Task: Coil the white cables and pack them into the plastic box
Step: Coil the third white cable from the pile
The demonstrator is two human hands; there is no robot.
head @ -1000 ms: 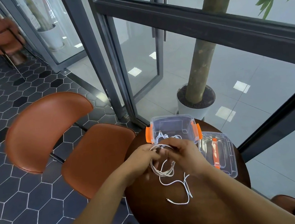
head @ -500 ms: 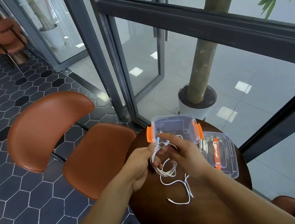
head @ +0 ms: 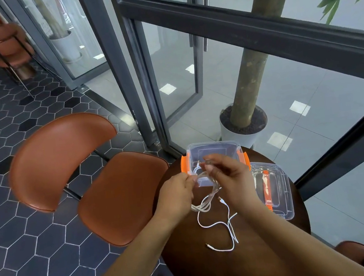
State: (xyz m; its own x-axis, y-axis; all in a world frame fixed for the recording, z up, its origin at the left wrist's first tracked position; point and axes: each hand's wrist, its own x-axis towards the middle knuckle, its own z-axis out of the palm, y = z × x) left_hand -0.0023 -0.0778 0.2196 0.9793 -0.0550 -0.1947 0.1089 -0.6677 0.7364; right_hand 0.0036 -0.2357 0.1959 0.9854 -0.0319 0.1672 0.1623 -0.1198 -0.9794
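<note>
A bundle of coiled white cable (head: 206, 198) hangs between my hands above the round dark table (head: 189, 240). My left hand (head: 175, 194) pinches the loops at their left side. My right hand (head: 229, 174) pinches the cable's free end near the top of the coil, over the box. A loose length of white cable (head: 222, 229) trails on the table below, its plug lying near the middle. The clear plastic box (head: 215, 152) with orange clips stands open at the table's far edge; another white cable seems to lie in it, partly hidden by my hands.
The box's clear lid (head: 274, 191) with an orange handle lies to the right of the box. A brown chair (head: 85, 184) stands close to the table's left. A glass wall and a potted tree (head: 243, 123) are just behind the table.
My right hand has lifted the cable end up and away over the box, stretching the coil longer. My left hand has kept its hold on the loops and shifted slightly left.
</note>
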